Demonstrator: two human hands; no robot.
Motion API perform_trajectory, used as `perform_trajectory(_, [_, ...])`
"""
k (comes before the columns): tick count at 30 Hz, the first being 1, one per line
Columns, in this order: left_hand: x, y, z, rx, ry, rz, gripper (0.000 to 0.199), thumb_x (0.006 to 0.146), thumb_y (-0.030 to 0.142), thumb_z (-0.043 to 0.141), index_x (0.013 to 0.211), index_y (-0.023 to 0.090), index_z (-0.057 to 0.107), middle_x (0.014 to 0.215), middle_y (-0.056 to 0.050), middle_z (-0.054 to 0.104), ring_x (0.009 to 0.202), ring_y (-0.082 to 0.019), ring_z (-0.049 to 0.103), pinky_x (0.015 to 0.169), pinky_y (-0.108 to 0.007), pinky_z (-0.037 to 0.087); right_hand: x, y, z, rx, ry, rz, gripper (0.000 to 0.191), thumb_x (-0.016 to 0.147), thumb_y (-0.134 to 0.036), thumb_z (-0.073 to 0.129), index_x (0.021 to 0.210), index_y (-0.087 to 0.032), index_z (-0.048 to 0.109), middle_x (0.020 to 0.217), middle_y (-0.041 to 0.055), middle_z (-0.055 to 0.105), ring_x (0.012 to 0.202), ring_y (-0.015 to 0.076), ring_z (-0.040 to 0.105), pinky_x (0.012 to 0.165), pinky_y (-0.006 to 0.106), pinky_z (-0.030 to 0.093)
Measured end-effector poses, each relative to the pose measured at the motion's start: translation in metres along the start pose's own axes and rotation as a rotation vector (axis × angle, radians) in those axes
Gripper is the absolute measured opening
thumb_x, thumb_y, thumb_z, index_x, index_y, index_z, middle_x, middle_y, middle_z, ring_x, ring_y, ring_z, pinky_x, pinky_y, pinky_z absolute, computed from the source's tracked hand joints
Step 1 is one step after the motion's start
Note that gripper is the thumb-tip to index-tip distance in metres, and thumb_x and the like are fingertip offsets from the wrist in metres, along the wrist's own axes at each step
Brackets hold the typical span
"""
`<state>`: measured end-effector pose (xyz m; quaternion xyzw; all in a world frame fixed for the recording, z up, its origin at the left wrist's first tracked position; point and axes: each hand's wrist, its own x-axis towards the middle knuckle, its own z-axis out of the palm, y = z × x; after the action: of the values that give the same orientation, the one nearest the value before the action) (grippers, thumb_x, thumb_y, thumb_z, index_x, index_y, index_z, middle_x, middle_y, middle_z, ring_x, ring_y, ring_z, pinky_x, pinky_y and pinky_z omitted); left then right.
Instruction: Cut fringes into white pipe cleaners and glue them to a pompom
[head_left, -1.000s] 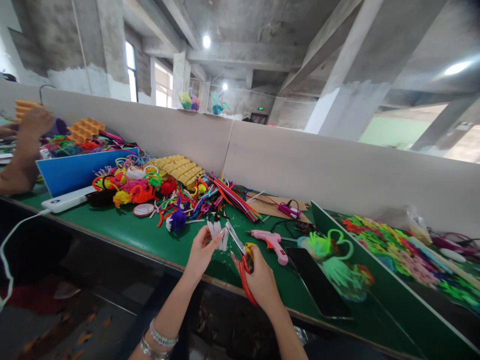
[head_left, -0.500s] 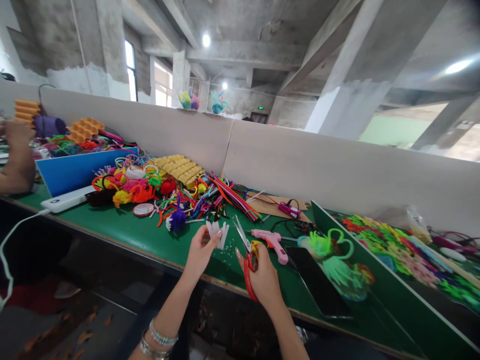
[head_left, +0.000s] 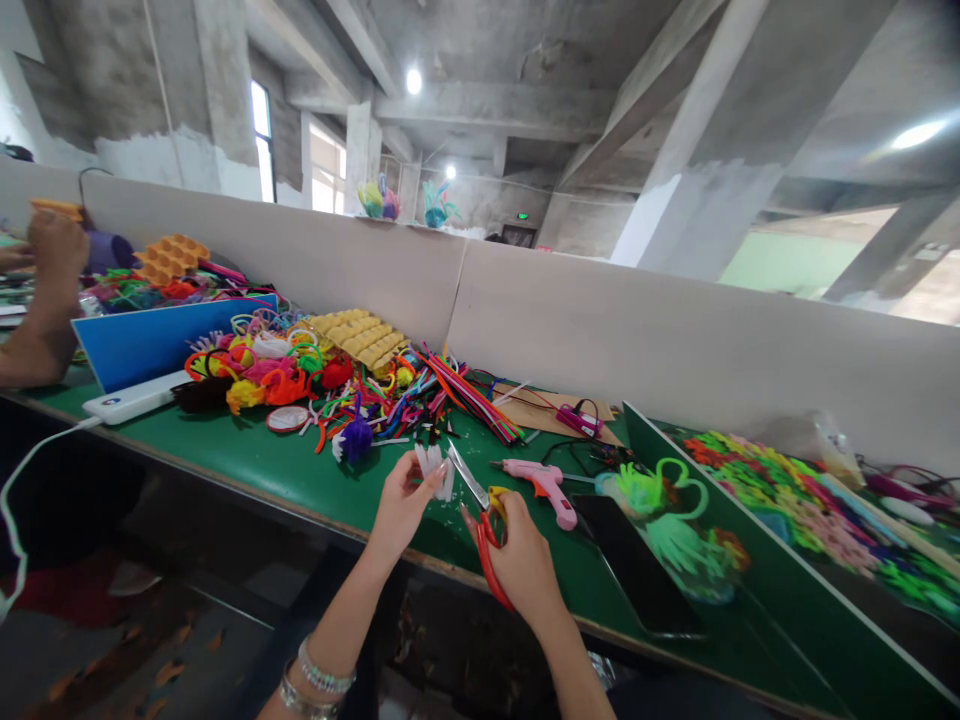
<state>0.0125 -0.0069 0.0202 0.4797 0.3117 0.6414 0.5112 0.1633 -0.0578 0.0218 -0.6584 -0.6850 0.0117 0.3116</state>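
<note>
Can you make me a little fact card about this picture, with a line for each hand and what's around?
Left hand: holds a bunch of white strips
Right hand: holds scissors with red and yellow handles, tips beside the white strips
Right of the scissors: a pink glue gun, then a flat black device
Left of the hands: a purple fluffy ball, a blue panel
Table: green
Far left: another person's hand

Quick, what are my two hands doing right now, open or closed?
Left hand: closed, pinching white strips.
Right hand: closed, holding scissors by the handles.
</note>
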Motion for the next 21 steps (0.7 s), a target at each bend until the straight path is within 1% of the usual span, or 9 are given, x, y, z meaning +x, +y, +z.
perform_trajectory(5, [0.0004,-0.0027,-0.0023,0.098,-0.006,0.036,0.025,0.069,0.035,0.061,0.082,0.015,0.057,0.071,0.000,0.057,0.063,-0.011,0.051,0.059,-0.020,0.043,0.0010,0.0008,0.0014,-0.019,0.023,-0.001,0.025,0.076,-0.045,0.043,0.088,-0.023,0.045,0.088,0.0019,0.056,0.077,0.0180,0.057,0.054,0.025,0.039])
perform_trajectory(10, [-0.0004,-0.0029,-0.0030,0.216,0.026,0.046,0.026,0.071,0.036,0.058,0.086,0.015,0.057,0.077,-0.002,0.059,0.068,-0.013,0.053,0.059,-0.022,0.044,0.0018,0.0028,0.0029,-0.011,0.069,-0.011,0.028,0.076,-0.046,0.044,0.091,-0.022,0.044,0.090,0.0034,0.054,0.081,0.0191,0.056,0.058,0.027,0.041])
perform_trajectory(15, [0.0007,-0.0041,-0.0022,0.139,0.044,0.026,0.028,0.069,0.037,0.060,0.085,0.014,0.056,0.075,-0.002,0.058,0.066,-0.013,0.054,0.056,-0.021,0.045,0.0008,0.0014,0.0027,0.024,0.063,-0.028,0.028,0.076,-0.045,0.045,0.093,-0.022,0.044,0.090,0.0038,0.054,0.082,0.0193,0.056,0.060,0.027,0.042])
perform_trajectory(21, [0.0009,-0.0039,-0.0002,0.041,0.034,0.034,0.026,0.068,0.034,0.062,0.084,0.014,0.056,0.075,-0.001,0.060,0.069,-0.012,0.055,0.061,-0.021,0.045,-0.0004,0.0004,0.0041,0.044,0.029,-0.017,0.029,0.076,-0.044,0.045,0.094,-0.022,0.042,0.091,0.0037,0.054,0.085,0.0204,0.056,0.064,0.029,0.042])
